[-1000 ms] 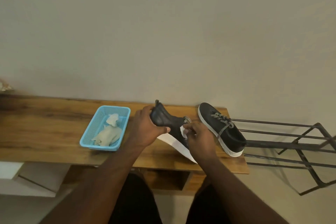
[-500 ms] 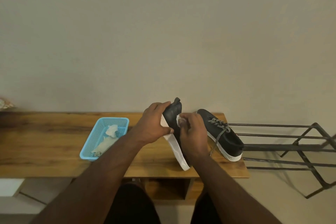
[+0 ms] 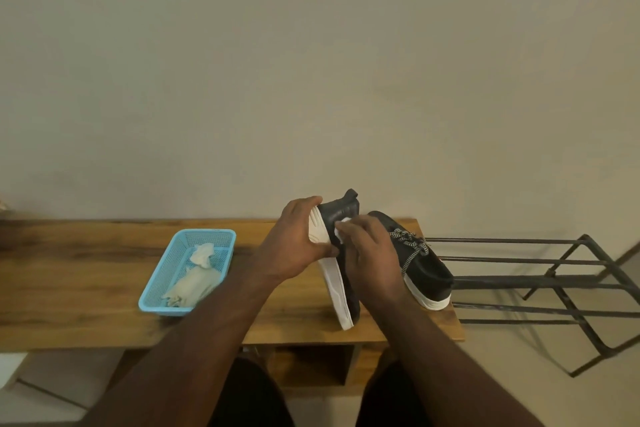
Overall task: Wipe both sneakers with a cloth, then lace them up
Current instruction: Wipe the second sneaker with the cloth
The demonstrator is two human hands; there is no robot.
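Note:
A black sneaker with a white sole (image 3: pixel 337 291) stands tipped on its toe on the wooden table (image 3: pixel 86 284), sole facing left. My left hand (image 3: pixel 294 246) grips its heel end, thumb across the sole. My right hand (image 3: pixel 369 253) presses a small white cloth (image 3: pixel 341 229) against the black side near the heel. The second black sneaker (image 3: pixel 424 270), with a speckled lace threaded through it, lies flat on the table just to the right, partly behind my right hand.
A light blue plastic basket (image 3: pixel 162 288) with pale cloths in it sits on the table to the left. A dark metal rack (image 3: pixel 554 281) stands right of the table's end. A plain wall runs behind. An open shelf shows under the table.
The held sneaker has swung from lying tilted to standing on its toe with its sole facing left. My right hand with the cloth has moved up toward the heel.

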